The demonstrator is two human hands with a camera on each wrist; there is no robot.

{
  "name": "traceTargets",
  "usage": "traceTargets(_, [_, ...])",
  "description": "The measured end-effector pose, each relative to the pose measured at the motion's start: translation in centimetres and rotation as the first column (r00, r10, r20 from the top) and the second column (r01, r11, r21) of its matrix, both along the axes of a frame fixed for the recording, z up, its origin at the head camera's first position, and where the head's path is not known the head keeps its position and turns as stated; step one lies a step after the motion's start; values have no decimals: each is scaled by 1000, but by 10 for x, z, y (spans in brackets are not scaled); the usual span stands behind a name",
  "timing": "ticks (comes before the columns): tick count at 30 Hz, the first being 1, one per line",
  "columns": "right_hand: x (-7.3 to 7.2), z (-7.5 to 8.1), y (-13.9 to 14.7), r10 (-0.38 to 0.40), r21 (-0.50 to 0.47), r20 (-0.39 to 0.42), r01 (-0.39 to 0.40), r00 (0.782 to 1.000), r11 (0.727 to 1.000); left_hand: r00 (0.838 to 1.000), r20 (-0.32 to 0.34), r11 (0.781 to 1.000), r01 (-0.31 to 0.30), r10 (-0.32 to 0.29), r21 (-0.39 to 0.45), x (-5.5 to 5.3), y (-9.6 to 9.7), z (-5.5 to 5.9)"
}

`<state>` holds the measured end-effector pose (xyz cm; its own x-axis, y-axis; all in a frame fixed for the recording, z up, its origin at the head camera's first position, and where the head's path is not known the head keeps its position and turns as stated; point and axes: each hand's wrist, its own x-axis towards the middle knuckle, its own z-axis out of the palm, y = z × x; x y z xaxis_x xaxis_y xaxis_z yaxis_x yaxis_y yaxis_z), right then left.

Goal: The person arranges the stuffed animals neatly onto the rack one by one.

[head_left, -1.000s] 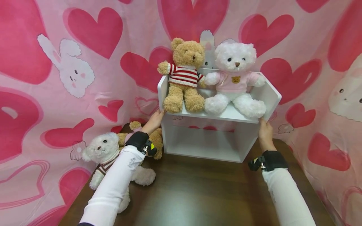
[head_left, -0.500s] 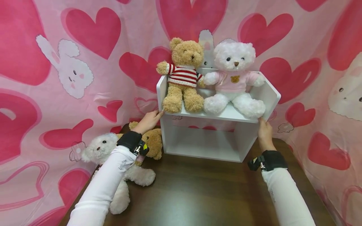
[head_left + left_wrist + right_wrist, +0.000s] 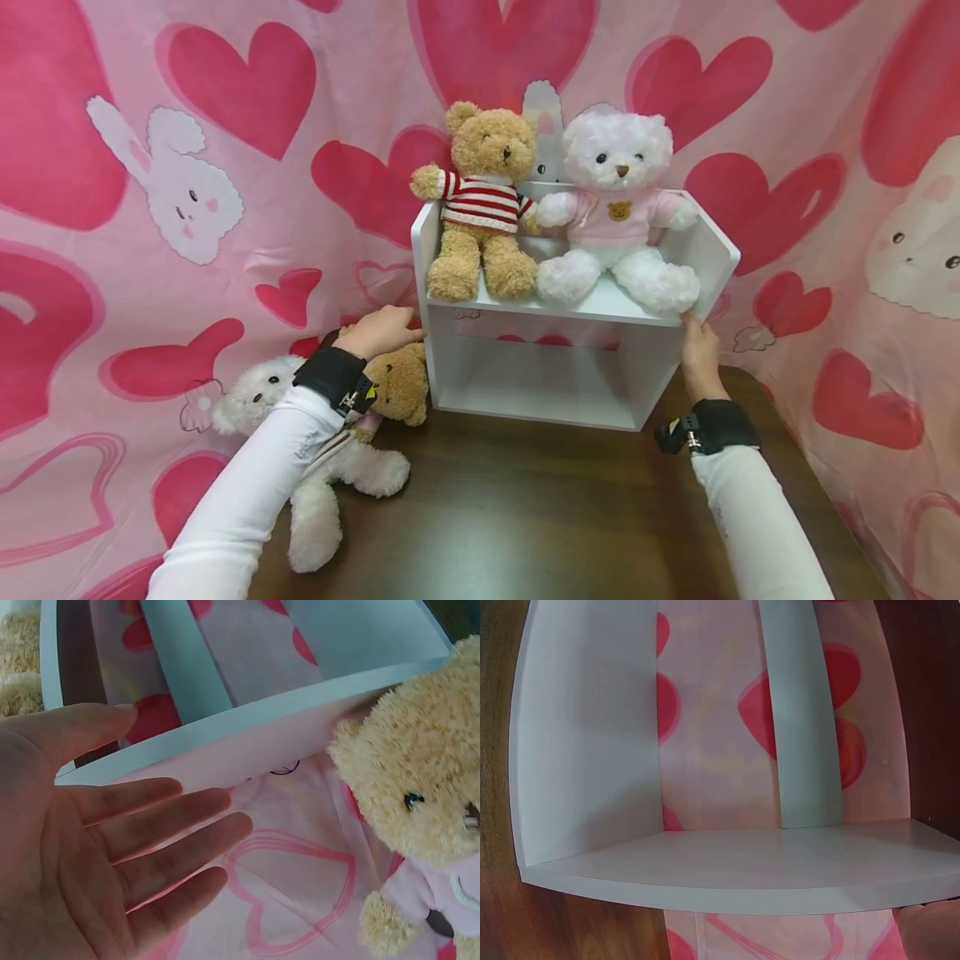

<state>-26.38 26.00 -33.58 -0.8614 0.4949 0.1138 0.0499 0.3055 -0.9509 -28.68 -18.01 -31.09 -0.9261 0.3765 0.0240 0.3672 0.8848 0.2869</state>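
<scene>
A white two-tier shelf (image 3: 555, 311) stands on the table against the backdrop. On its top tier sit a tan teddy bear (image 3: 492, 146) in a red-striped sweater and a white teddy bear (image 3: 618, 154) in a pink top. My left hand (image 3: 384, 328) is beside the left panel; in the left wrist view its fingers (image 3: 187, 851) are extended and spread, holding nothing, with the thumb near the panel's edge. My right hand (image 3: 701, 358) holds the right panel at the top tier's front corner. Its far fingers are hidden; only a bit of that hand (image 3: 934, 930) shows in the right wrist view.
Left of the shelf, under my left arm, a brown teddy bear (image 3: 401, 385) and a white teddy bear (image 3: 315, 525) are on the dark wooden table (image 3: 525, 517). A pink heart-patterned cloth (image 3: 360, 75) hangs behind. The shelf's lower compartment holds nothing.
My left hand has come off the shelf's front left corner and moved slightly left and down. The right hand keeps its place; the shelf and its bears look unmoved.
</scene>
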Motion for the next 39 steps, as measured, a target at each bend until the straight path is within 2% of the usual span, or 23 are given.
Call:
traceTargets(7, [2, 2, 0, 43, -10, 0, -43, 999, 999, 1000, -11, 996, 7, -8, -87, 10, -10, -2])
traceTargets(15, [1, 1, 1, 29, -23, -31, -30, 999, 999, 991, -120, 983, 31, -54, -183, 23, -22, 0])
traceTargets(21, [0, -1, 1, 14, -9, -51, -15, 999, 1000, 986, -159, 974, 14, -51, -225, 36, -32, 1])
traceTargets(25, [0, -2, 0, 16, 11, -40, -15, 999, 1000, 980, -196, 977, -4, -39, -215, 46, -45, -2])
traceTargets(30, [0, -3, 0, 18, -8, -37, -18, 999, 1000, 968, -249, 989, -13, -25, -146, 55, -61, -6])
traceTargets(39, [1, -3, 1, 35, 1, -14, -35, 999, 999, 956, -284, 997, -76, 71, -8, 64, -85, -18])
